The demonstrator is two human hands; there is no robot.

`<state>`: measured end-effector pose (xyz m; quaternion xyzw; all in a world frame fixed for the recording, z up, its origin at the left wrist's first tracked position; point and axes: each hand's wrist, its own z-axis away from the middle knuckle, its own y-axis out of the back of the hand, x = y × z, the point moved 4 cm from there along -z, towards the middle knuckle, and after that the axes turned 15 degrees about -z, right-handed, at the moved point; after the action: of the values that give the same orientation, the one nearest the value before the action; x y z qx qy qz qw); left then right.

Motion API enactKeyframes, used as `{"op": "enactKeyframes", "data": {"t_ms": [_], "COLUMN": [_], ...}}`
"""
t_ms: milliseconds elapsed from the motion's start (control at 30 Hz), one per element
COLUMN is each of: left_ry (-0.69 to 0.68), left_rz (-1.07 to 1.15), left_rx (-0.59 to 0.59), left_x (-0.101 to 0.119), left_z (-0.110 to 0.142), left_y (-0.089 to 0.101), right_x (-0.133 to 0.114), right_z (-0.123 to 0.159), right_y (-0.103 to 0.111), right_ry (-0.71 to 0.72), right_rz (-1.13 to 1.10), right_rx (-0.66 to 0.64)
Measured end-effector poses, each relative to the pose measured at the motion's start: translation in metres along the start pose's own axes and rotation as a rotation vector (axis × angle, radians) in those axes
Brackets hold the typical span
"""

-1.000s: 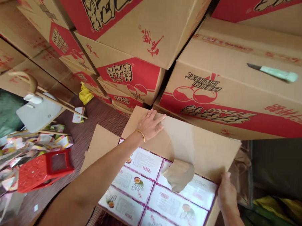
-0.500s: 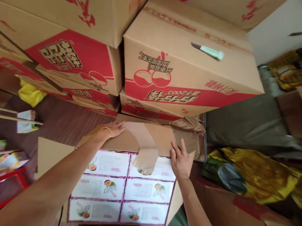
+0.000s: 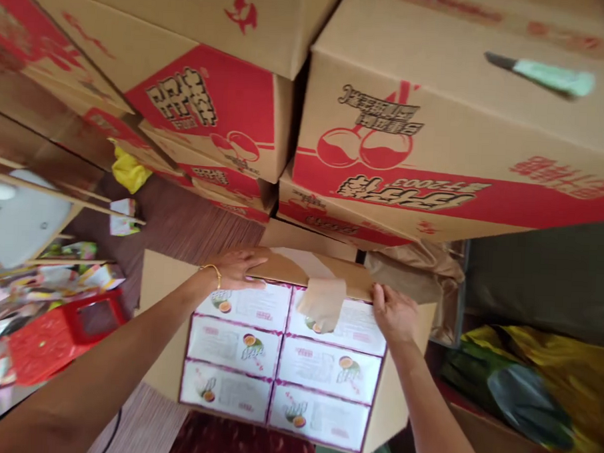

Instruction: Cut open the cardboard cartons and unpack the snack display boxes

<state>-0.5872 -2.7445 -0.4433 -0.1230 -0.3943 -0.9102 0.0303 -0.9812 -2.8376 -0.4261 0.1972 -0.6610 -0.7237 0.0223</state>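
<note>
Grasps the far flap (image 3: 357,281) of an open carton (image 3: 399,391) near opposite ends with left hand (image 3: 233,269) and right hand (image 3: 397,315), with loose packing tape (image 3: 326,304) between and passion-fruit-printed boxes (image 3: 320,371) just nearer, likely stiff-walled but creasable, heavy as packed, and best gripped under both ends.

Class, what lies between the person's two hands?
The head view shows a cardboard flap and loose tape between left hand and right hand.
</note>
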Motion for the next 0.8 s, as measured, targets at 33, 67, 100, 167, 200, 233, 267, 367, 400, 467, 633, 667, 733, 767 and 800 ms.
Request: {"op": "enactKeyframes", "data": {"t_ms": [33, 67, 100, 167, 200, 233, 267, 367, 400, 467, 633, 667, 733, 767, 800], "left_ry": [0.0, 0.005, 0.017, 0.036, 0.038, 0.041, 0.045, 0.116, 0.147, 0.195, 0.635, 0.769, 0.948, 0.971, 0.957], "left_rz": [-0.024, -0.05, -0.075, -0.122, -0.141, -0.153, -0.157, -0.121, -0.102, -0.081, -0.055, -0.006, 0.155, 0.265, 0.367], "left_rx": [-0.003, 0.006, 0.027, 0.073, 0.091, 0.107, 0.117, 0.166, 0.203, 0.315, 0.536, 0.511, 0.452, 0.415, 0.372], "left_x": [0.001, 0.001, 0.002, 0.001, 0.001, 0.0, -0.001, -0.007, -0.01, -0.016, -0.054, -0.063, -0.075, -0.077, -0.076], "left_z": [0.004, 0.005, 0.005, 0.001, -0.003, -0.007, -0.012, -0.029, -0.034, -0.038, 0.003, 0.018, 0.044, 0.053, 0.057], "left_y": [0.0, 0.0, 0.001, 0.003, 0.004, 0.005, 0.006, 0.007, 0.007, 0.007, -0.022, -0.036, -0.068, -0.084, -0.099], "right_x": [0.001, 0.002, 0.004, 0.007, 0.01, 0.012, 0.014, 0.017, 0.017, 0.018, 0.028, 0.03, 0.034, 0.035, 0.036], "right_z": [-0.002, -0.003, -0.005, -0.01, -0.013, -0.017, -0.022, -0.04, -0.047, -0.063, -0.1, -0.106, -0.114, -0.117, -0.118], "right_y": [-0.002, -0.004, -0.007, -0.013, -0.016, -0.02, -0.024, -0.036, -0.04, -0.049, -0.073, -0.077, -0.082, -0.083, -0.084], "right_ry": [0.016, 0.035, 0.053, 0.076, 0.072, 0.056, 0.031, -0.061, -0.094, -0.173, -0.355, -0.376, -0.395, -0.399, -0.402], "right_rz": [0.022, 0.039, 0.051, 0.067, 0.079, 0.094, 0.112, 0.154, 0.156, 0.147, 0.078, 0.062, 0.037, 0.027, 0.015], "right_rx": [-0.005, -0.014, -0.025, -0.055, -0.071, -0.087, -0.104, -0.197, -0.238, -0.302, -0.426, -0.443, -0.453, -0.45, -0.449]}}
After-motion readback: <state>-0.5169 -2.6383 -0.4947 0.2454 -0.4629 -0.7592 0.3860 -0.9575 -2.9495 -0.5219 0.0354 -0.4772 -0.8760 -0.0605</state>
